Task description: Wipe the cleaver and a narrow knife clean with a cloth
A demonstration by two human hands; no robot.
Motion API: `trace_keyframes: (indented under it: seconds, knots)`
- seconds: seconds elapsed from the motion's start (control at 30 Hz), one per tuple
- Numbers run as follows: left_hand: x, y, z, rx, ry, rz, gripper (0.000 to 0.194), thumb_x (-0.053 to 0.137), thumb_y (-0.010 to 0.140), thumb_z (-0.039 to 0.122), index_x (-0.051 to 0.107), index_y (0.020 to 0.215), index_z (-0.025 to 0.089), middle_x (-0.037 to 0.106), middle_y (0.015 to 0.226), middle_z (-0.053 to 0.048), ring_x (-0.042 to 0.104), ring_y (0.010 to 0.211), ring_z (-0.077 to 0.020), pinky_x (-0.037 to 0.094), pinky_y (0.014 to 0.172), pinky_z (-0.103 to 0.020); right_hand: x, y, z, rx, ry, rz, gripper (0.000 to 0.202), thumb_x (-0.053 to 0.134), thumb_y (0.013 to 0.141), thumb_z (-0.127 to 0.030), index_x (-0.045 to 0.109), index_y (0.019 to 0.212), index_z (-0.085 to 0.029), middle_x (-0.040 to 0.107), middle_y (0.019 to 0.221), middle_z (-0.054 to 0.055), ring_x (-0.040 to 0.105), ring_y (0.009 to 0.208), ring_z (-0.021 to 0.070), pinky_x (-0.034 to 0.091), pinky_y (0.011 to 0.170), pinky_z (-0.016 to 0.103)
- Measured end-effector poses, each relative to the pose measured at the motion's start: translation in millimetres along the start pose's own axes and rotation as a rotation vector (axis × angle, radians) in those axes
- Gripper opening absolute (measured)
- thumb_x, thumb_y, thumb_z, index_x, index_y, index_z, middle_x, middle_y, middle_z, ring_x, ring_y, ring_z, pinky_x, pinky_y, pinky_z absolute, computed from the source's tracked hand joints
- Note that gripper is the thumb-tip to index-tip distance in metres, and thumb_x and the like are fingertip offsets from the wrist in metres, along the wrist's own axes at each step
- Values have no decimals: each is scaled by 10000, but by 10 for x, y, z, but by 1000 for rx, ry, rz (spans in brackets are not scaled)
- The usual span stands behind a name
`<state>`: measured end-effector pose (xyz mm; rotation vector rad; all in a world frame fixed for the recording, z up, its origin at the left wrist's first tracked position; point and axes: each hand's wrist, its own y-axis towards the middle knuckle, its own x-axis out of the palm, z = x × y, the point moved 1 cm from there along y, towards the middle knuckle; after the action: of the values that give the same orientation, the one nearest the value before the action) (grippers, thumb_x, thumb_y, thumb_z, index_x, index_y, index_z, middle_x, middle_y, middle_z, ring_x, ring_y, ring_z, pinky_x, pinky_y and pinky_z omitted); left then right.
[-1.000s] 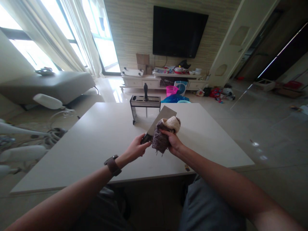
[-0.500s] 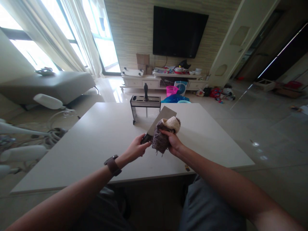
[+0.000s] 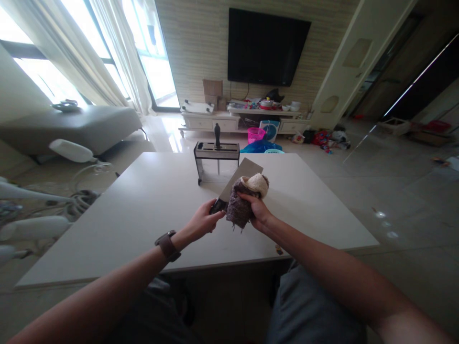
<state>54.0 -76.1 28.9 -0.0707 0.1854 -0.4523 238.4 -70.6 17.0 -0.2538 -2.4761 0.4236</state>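
Note:
A cleaver (image 3: 242, 173) with a wide grey blade points up and to the right above the white table (image 3: 150, 215). My left hand (image 3: 204, 220), with a watch on the wrist, is closed round its dark handle. A brown and cream cloth (image 3: 239, 208) is bunched in my right hand (image 3: 258, 212), thumb on top. The cloth lies against the blade's right side and covers part of it. Behind the blade stands a knife block (image 3: 217, 152) with clear sides, and one dark-handled knife sits in it.
A small dark and yellow item (image 3: 278, 250) lies at the table's near edge. Beyond the far edge are a blue bag (image 3: 261, 146) and a pink basket (image 3: 256, 135). White chairs (image 3: 39, 228) stand on the left.

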Motion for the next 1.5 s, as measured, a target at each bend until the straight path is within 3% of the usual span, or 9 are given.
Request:
trace_keyframes:
  seconds: [1.13, 1.5]
  knots:
    - [4, -5, 17, -8, 7, 0, 328, 668, 798, 405, 543, 997, 176, 486, 484, 98, 438, 365, -93, 372, 354, -195, 12, -16, -37, 21, -7, 12, 309, 800, 719, -168, 748, 1023, -177, 813, 875, 26, 754, 726, 179, 632, 773, 314]
    - [39, -12, 21, 11, -38, -11, 307, 666, 800, 336, 534, 1026, 175, 474, 517, 113, 429, 362, -78, 362, 360, -192, -26, 51, -126, -74, 21, 31, 417, 842, 643, -172, 727, 1044, -166, 814, 859, 33, 768, 730, 214, 657, 776, 375]
